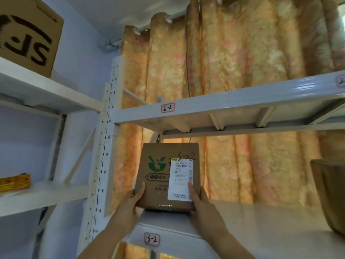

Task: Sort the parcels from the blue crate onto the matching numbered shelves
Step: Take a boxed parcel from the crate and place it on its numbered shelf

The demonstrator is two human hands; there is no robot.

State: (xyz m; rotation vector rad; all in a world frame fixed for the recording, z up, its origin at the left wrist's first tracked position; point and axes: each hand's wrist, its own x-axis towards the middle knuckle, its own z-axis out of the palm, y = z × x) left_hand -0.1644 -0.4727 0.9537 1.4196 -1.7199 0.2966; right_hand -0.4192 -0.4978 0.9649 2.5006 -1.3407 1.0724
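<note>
Currently the left hand point(133, 200) and right hand point(198, 201) grasp a cardboard parcel point(158, 184) marked 3-2. They hold its near corners, thumbs on its face and fingers wrapped behind. It tilts above the near edge of the shelf point(261, 219) whose label point(152, 239) reads 3-2; contact is unclear. A brown box point(328, 193) sits at the right.

Of the person two hands and two forearms show, all bare, uncovered from the thumb tips to the bottom edge of the view. The left hand point(133, 200) and left forearm point(112, 231) lie to the left of the red-bordered shelf label point(152, 239) marked "3-2", the right hand point(202, 203) and right forearm point(221, 235) to the right of it. Both thumbs look slim and smooth; blur hides the nails and any finer marks.
</note>
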